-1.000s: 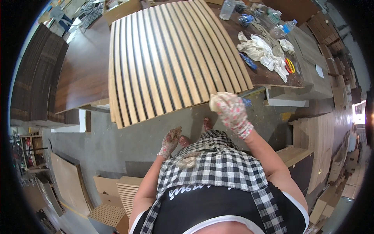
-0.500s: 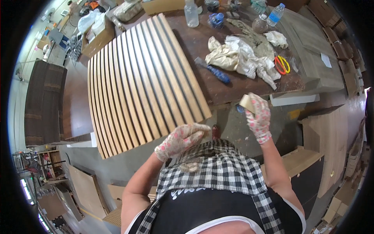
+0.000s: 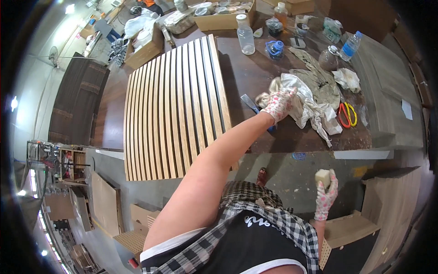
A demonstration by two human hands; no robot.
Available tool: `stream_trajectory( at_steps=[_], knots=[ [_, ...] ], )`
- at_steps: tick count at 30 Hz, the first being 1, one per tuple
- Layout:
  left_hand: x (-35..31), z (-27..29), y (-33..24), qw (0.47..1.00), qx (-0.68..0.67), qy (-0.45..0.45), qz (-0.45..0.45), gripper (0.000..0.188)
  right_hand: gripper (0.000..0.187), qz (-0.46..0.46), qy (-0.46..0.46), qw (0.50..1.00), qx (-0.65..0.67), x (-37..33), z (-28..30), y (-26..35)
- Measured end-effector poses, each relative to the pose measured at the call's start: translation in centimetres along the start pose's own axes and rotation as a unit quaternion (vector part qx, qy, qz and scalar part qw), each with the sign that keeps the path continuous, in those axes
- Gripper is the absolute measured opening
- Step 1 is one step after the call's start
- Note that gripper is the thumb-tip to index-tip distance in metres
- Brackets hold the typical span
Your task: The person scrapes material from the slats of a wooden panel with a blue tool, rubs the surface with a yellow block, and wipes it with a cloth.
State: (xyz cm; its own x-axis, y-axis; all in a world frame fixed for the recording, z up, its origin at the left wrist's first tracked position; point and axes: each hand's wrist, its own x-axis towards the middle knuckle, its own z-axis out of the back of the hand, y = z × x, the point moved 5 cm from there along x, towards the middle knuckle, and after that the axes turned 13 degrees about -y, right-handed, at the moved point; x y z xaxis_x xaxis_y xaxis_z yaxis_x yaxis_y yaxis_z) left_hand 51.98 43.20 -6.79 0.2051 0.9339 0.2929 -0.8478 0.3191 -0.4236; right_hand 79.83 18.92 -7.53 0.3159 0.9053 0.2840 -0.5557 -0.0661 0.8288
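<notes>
My left hand [image 3: 279, 105], in a pink-spotted white glove, reaches across the table and closes on a crumpled cream-white rag [image 3: 305, 106]. Some of its fingertips are lost in the folds. Beneath that wrist lies a scraper [image 3: 249, 102] with a blue handle, mostly covered by the hand. My right hand [image 3: 326, 197], gloved alike, is held low past the table's front edge, its fingers round a small cream-coloured block [image 3: 323, 176]. To the left, a slatted wood panel [image 3: 175, 109] with dark grooves rests on the table, its near end jutting over the edge; my left forearm crosses its near right corner.
Scissors [image 3: 347, 115] with red and yellow handles lie right of the rag. Bottles, including a clear one [image 3: 246, 39] and a blue-labelled one [image 3: 350, 48], stand at the back. Cardboard boxes [image 3: 145, 50] sit behind the panel. Boards [image 3: 388, 201] lean at the right.
My left hand has moved from the panel's near edge to the rag. My right hand, still holding the block, has drawn back toward me and rightward. The view has shifted.
</notes>
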Motion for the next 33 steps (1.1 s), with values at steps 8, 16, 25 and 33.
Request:
stream_trajectory(
  at_steps=[8,16,25,33],
  knots=[
    [1.2,14.4,-0.8,0.868,-0.465,-0.162,0.069,0.061,0.051,0.03,0.043,0.992,0.11,4.4,-6.3,1.9],
    [-16.5,41.0,1.9,0.893,-0.312,-0.325,-0.005,0.04,0.053,-0.015,0.138,0.952,0.274,6.2,-13.2,9.5],
    [-22.0,21.6,8.6,0.973,0.205,-0.016,0.101,0.08,0.05,0.06,0.255,0.884,0.386,2.6,-21.7,20.3],
    [-18.7,22.8,9.2,0.991,0.065,-0.118,-0.002,0.043,0.057,0.107,0.455,0.772,0.431,-4.3,-24.7,24.6]
  ],
)
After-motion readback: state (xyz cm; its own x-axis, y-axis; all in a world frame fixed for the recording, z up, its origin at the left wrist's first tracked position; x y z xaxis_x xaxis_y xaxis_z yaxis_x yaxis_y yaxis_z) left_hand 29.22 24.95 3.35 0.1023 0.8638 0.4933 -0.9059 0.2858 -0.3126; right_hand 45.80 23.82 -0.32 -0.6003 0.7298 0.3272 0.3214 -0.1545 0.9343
